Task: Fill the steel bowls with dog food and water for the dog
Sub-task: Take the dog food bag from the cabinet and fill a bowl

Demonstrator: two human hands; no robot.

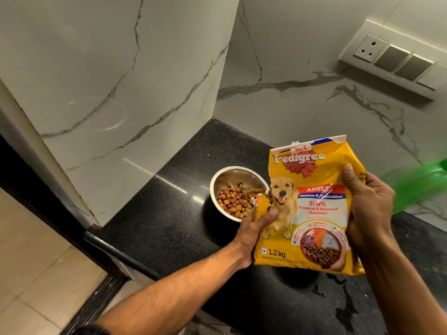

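Black speckled table runs into a marble wall corner, wet patches toward its near right edge. Dog food bag, yellow, held above the table in both hands, printed front facing the camera, torn top corner tipped down at the bowl. Left hand grasps the bag's left edge, thumb pressed on the front; right hand wraps the bag's right side, thumb on the front too. Steel bowl sits on the table near the back corner, just left of the bag, the bag's lower-left corner overlapping its rim in view. Kibble piles in the bowl's near half, a few pieces at the bag's torn corner look mid-pour. Green blurred thing at the right edge, cannot tell what it is. Only one bowl in view. Step in hand looks like the food pour, partly done. Next move likely calls for tipping a bit more, then righting the bag before the bowl overfills; water step looks not yet begun.
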